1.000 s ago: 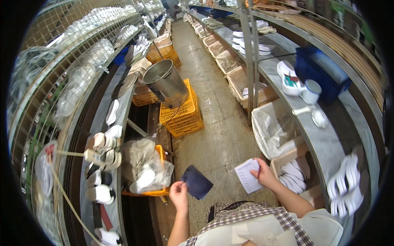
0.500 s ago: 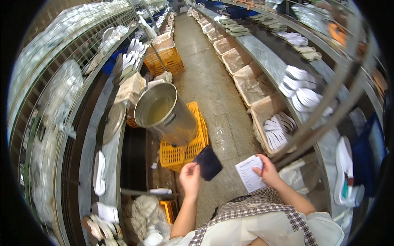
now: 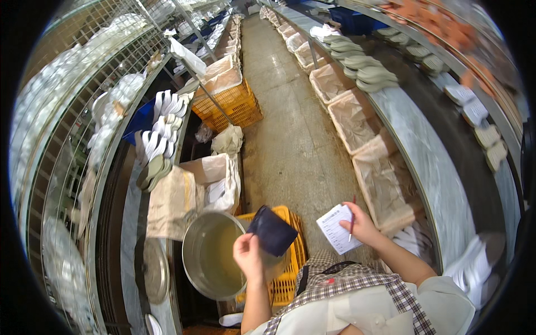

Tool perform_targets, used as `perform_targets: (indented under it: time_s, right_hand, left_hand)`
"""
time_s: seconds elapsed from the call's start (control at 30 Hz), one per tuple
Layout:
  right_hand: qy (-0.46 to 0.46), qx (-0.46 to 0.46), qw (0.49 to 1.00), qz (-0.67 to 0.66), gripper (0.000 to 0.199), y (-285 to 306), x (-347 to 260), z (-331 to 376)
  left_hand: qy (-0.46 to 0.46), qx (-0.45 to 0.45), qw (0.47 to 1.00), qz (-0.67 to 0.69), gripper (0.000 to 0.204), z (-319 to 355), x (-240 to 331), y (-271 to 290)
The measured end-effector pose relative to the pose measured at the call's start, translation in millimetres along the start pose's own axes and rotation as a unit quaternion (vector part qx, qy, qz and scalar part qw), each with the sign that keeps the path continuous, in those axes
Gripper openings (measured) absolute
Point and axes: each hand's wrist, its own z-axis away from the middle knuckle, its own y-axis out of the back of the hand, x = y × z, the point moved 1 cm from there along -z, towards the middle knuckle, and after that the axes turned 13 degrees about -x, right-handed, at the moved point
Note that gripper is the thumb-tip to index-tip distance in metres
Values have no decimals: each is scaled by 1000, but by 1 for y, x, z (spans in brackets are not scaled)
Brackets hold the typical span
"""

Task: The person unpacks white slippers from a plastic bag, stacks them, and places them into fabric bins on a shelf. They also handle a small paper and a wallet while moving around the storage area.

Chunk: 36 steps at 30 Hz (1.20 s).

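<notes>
My left hand (image 3: 247, 255) pinches a flat, dark navy square piece (image 3: 272, 231) by its lower left corner. It could be a cover or a pouch; I cannot tell which. Between the fingers and thumb of my right hand (image 3: 363, 226) are a white printed paper sheet (image 3: 336, 230) and a thin dark red pen (image 3: 352, 218), which stands across the sheet's right edge. Just left of and below my left hand is a large metal pot (image 3: 192, 254) with cloudy yellowish liquid (image 3: 219, 259) in it. A yellow plastic crate (image 3: 300, 245) shows beneath the pot.
Benches with shoe soles line both sides of the aisle (image 3: 285, 145). Green-grey soles (image 3: 371, 72) and white soles (image 3: 477, 268) are on the right. Lined bins (image 3: 357, 120) stand below. At left are a round metal lid (image 3: 155, 273), wire mesh shelving and stacked yellow crates (image 3: 237, 109).
I have moved forward along the aisle, so the pot now sits beside my left hand. The navy piece has come up and over the pot's right side. Both hands keep their hold.
</notes>
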Motion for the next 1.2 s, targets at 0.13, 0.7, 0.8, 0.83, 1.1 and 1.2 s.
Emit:
perform_targets:
  time_s: [0.13, 0.7, 0.8, 0.83, 1.1, 1.2]
  right_hand:
    - [-63, -62, 996, 28, 54, 39, 11, -163]
    - [-61, 106, 991, -45, 55, 273, 83, -748]
    - [-91, 107, 988, -63, 54, 319, 78, -871]
    - [-68, 84, 991, -74, 53, 331, 71, -913]
    - [-45, -36, 996, 63, 56, 398, 56, -1264]
    - [-39, -37, 998, 24, 56, 409, 60, -1391]
  left_hand:
    - [-4, 81, 996, -39, 10, -131, -59, -4]
    - [-23, -69, 997, 30, 11, -809, -201, -272]
    - [21, 5, 1000, 21, 11, -918, -212, -301]
    - [-5, 0, 1000, 9, 11, -952, -211, -304]
    - [-32, 128, 988, -78, 11, -1208, -283, -307]
    - [-20, 128, 988, -86, 10, -1326, -322, -331]
